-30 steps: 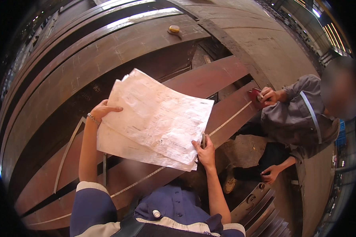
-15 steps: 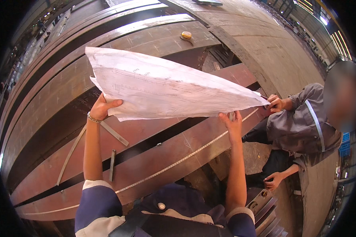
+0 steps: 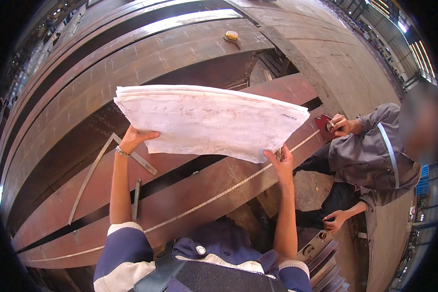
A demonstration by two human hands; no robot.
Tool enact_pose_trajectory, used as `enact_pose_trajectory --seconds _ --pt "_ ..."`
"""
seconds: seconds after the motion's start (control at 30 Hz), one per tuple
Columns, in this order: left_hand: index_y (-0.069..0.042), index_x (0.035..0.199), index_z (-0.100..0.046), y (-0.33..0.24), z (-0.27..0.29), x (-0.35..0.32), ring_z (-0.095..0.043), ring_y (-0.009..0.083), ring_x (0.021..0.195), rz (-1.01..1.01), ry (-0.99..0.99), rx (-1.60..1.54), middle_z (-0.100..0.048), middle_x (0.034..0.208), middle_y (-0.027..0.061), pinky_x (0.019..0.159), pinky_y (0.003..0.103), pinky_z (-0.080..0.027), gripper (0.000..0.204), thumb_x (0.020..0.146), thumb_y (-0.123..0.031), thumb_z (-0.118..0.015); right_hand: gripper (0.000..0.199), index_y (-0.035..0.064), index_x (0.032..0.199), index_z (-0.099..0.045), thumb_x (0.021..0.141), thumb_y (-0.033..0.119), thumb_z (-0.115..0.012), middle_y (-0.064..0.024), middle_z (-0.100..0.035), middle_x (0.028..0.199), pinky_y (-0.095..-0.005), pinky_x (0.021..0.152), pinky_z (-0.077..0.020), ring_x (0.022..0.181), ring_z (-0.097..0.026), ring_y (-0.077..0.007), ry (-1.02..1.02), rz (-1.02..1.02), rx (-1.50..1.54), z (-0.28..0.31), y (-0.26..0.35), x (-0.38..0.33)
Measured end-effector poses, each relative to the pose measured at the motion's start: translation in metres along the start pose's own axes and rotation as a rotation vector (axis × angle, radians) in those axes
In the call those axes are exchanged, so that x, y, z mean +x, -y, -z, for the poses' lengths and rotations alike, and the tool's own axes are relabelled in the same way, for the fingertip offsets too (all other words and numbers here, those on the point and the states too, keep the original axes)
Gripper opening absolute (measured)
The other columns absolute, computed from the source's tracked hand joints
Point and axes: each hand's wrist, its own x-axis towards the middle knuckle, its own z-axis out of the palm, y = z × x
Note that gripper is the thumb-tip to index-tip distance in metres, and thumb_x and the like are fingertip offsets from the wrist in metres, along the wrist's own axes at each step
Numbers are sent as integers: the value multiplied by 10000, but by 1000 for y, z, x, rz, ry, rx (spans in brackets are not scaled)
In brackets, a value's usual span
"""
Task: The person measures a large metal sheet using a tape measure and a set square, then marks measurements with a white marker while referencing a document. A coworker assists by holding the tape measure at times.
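Observation:
My left hand (image 3: 135,139) grips the lower left edge of a stack of creased paper drawing sheets (image 3: 204,124), thumb on top. My right hand (image 3: 281,161) pinches the lower right corner of the same sheets. Spread between my hands, the papers show printed lines and marks and hide part of the steel beams behind them. Beneath them, a measuring tape blade (image 3: 219,196) runs lengthwise along a reddish steel beam (image 3: 180,202). At its right end, a co-worker's hand (image 3: 341,125) is at a red piece (image 3: 322,123) whose kind I cannot make out.
A flat metal angle (image 3: 91,179) and a short metal bar (image 3: 137,199) lie on the beams at left. Farther off, a yellow tape measure (image 3: 231,36) rests on another beam. Dark gaps separate the beams. A co-worker in grey (image 3: 362,151) crouches at right, near stacked steel pieces (image 3: 321,258).
The sheets have come down on the left and levelled out, their right end drawn back from the co-worker's hand. That hand is now at the red piece. Both my hands keep their grip.

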Motion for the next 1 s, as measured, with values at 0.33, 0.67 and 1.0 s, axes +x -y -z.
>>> enact_pose_trajectory --seconds 0.33,0.67,1.0 --pt "-12 1228 -536 34 -13 -3 -585 164 1044 -35 -142 65 -634 1129 68 918 320 -476 576 721 -63 -804 376 -58 1115 -582 804 84 -738 -85 -642 1058 -275 863 -442 972 -572 -144 -95 -35 -220 13 -41 -11" --pt "-29 1118 -609 57 -19 -18 -600 138 950 -81 -231 208 -661 1045 35 829 298 -491 400 776 -151 -778 361 -57 1063 -610 799 148 -748 -66 -655 985 -288 815 -440 880 -570 -136 -131 -116 -250 3 -33 -15" --pt "3 1027 -660 54 -23 -28 -606 131 906 -15 -265 243 -691 954 62 818 315 -490 345 804 -240 -758 366 -59 1111 -604 811 110 -731 -74 -652 1020 -263 832 -443 921 -576 -133 -110 -84 -105 -14 -10 -11"
